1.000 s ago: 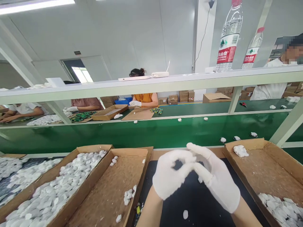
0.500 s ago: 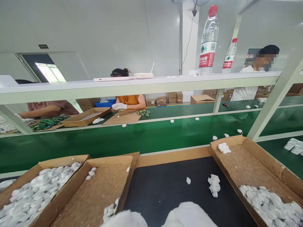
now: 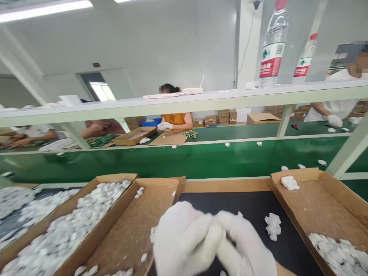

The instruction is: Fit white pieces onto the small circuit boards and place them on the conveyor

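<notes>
My left hand (image 3: 184, 237) and my right hand (image 3: 247, 241), both in white gloves, meet in front of me above a black mat (image 3: 255, 201). Their thumbs and fingertips are pinched together. Whatever sits between the fingers is hidden. On the mat to the right of my hands lies a crumpled white piece (image 3: 273, 226). A small white piece (image 3: 239, 214) shows just behind my right hand. Left of my hands is a shallow cardboard tray (image 3: 126, 226) with a few white pieces. To the right, another cardboard tray (image 3: 324, 203) holds a heap of white pieces.
A further tray of white pieces (image 3: 83, 214) stands at far left. Beyond runs a green conveyor belt (image 3: 207, 161) carrying small white items. A shelf (image 3: 224, 100) crosses above it, bearing water bottles (image 3: 273, 57). Co-workers, one in an orange top (image 3: 178, 120), sit across.
Both hands have risen from the lower edge into view, fingertips together. The view has turned left, so the trays and bottles appear farther right.
</notes>
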The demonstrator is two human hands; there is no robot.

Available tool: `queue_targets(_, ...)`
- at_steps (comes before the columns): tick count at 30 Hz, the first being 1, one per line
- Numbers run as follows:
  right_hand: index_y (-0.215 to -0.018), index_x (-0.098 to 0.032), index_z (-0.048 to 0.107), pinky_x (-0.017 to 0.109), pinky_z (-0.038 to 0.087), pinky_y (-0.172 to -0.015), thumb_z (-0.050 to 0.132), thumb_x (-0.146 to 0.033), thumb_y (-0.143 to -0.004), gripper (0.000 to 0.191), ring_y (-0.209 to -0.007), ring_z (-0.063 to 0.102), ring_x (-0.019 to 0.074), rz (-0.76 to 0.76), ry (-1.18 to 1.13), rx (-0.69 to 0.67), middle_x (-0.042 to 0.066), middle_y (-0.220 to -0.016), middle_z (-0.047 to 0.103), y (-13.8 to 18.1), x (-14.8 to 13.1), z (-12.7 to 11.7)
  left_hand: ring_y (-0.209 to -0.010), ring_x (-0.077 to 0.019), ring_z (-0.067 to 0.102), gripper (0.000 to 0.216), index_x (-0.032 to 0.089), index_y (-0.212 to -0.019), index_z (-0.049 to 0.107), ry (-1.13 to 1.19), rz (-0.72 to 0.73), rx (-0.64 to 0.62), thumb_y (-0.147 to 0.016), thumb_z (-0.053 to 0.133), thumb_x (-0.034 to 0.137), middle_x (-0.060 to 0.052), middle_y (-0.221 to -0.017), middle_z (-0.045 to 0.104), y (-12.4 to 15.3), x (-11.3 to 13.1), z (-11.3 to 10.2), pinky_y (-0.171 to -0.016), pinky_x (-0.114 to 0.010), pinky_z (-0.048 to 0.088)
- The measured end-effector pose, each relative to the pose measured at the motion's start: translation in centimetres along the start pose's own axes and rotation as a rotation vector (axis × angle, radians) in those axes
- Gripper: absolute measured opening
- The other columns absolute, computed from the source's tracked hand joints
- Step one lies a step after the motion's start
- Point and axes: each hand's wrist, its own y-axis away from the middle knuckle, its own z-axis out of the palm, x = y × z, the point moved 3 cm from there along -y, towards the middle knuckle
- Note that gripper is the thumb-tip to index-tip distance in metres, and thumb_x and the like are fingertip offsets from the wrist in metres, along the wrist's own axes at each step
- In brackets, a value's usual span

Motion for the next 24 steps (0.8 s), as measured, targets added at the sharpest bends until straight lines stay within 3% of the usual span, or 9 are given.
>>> queue_targets(2, -0.105, -0.024, 0.064, 0.032, 0.054, -0.080, 0.040, -0.044, -0.093, 0.034, -0.086, 0.064, 0.0198, -0.004, -0.163, 0.012, 0.004, -0.094, 0.069, -1.6, -0.5, -0.6, -0.043, -0.0127, 0.051, 0.018, 0.024, -0.062, 0.066, -0.102, 0.158, 0.052, -0.078, 0.058, 0.024, 0.000, -0.049, 0.059, -1.4, 0.5, 0.8, -0.043, -0.025, 0.040)
queue_targets(5, -0.111, -0.022, 0.064, 0.042, 0.049, -0.091, 0.056, -0.043, -0.085, 0.034, -0.097, 0.062, 0.0238, 0.042, -0.468, 0.087, 0.006, -0.101, 0.068, -3.2, 0.5, -1.8, -0.061, -0.0142, 0.059, 0.012, 0.024, -0.076, 0.070, -0.097, 0.142, 0.167, -0.080, 0.060, 0.027, -0.003, -0.069, 0.066, -2.4, 0.0, 1.2, -0.056, -0.025, 0.047)
queue_targets(7, -0.108, -0.021, 0.065, 0.042, 0.052, -0.084, 0.065, -0.038, -0.079, 0.034, -0.090, 0.063, 0.0245, 0.129, -0.582, 0.290, 0.007, -0.100, 0.068, -3.2, 2.0, -3.2, -0.075, -0.0165, 0.061, 0.014, 0.024, -0.085, 0.071, 0.047, 0.000, 0.357, -0.082, 0.058, 0.029, -0.004, -0.081, 0.067, -2.3, -0.8, 0.2, -0.066, -0.028, 0.049)
queue_targets(9, -0.103, -0.023, 0.066, 0.038, 0.054, -0.073, 0.067, -0.032, -0.075, 0.030, -0.080, 0.062, 0.0216, 0.150, -0.650, 0.422, 0.006, -0.093, 0.066, -2.8, 3.0, -4.8, -0.076, -0.0169, 0.060, 0.017, 0.022, -0.081, 0.071, 0.257, -0.169, 0.559, -0.084, 0.055, 0.027, -0.003, -0.078, 0.065, -1.7, -1.7, -1.2, -0.068, -0.029, 0.048)
queue_targets(12, -0.093, -0.026, 0.065, 0.027, 0.049, -0.058, 0.060, -0.026, -0.078, 0.016, -0.063, 0.051, 0.0135, 0.100, -0.771, 0.440, 0.001, -0.074, 0.057, -2.0, 2.9, -6.9, -0.068, -0.0148, 0.057, 0.020, 0.021, -0.071, 0.070, 0.451, -0.338, 0.654, -0.083, 0.055, 0.025, 0.000, -0.067, 0.061, -0.6, -2.3, -3.1, -0.063, -0.026, 0.047)
queue_targets(15, -0.080, -0.026, 0.060, 0.024, 0.041, -0.048, 0.052, -0.026, -0.082, 0.008, -0.054, 0.040, 0.0117, 0.071, -0.798, 0.352, -0.001, -0.065, 0.041, -1.9, 2.0, -7.8, -0.074, -0.0151, 0.059, 0.017, 0.019, -0.075, 0.069, 0.287, -0.472, 0.483, -0.083, 0.055, 0.024, -0.001, -0.074, 0.063, 1.7, -2.3, -3.8, -0.067, -0.025, 0.048)
queue_targets(18, -0.078, -0.027, 0.056, 0.025, 0.034, -0.040, 0.051, -0.030, -0.083, 0.008, -0.045, 0.030, 0.0119, 0.075, -0.759, 0.255, -0.004, -0.056, 0.028, -2.1, 1.5, -7.7, -0.087, -0.0180, 0.061, 0.016, 0.019, -0.084, 0.068, 0.000, -0.612, 0.092, -0.085, 0.053, 0.026, -0.004, -0.089, 0.064, 6.0, -2.5, -2.4, -0.076, -0.029, 0.051)
queue_targets(22, -0.088, -0.030, 0.058, 0.028, 0.034, -0.037, 0.049, -0.033, -0.086, 0.010, -0.040, 0.031, 0.0130, 0.078, -0.734, 0.208, -0.005, -0.049, 0.029, -1.8, 1.7, -7.1, -0.104, -0.0249, 0.059, 0.027, 0.021, -0.107, 0.063, -0.391, -0.624, -0.289, -0.083, 0.053, 0.028, -0.010, -0.112, 0.063, 13.8, -3.5, 0.1, -0.091, -0.043, 0.049)
queue_targets(24, -0.081, -0.028, 0.059, 0.026, 0.033, -0.036, 0.050, -0.034, -0.087, 0.013, -0.040, 0.031, 0.0122, 0.064, -0.736, 0.209, -0.004, -0.049, 0.030, -1.5, 1.8, -6.9, -0.114, -0.0286, 0.054, 0.037, 0.022, -0.117, 0.058, -0.543, -0.593, -0.448, -0.081, 0.054, 0.030, -0.010, -0.125, 0.057, 17.4, -4.4, 0.8, -0.093, -0.046, 0.048)
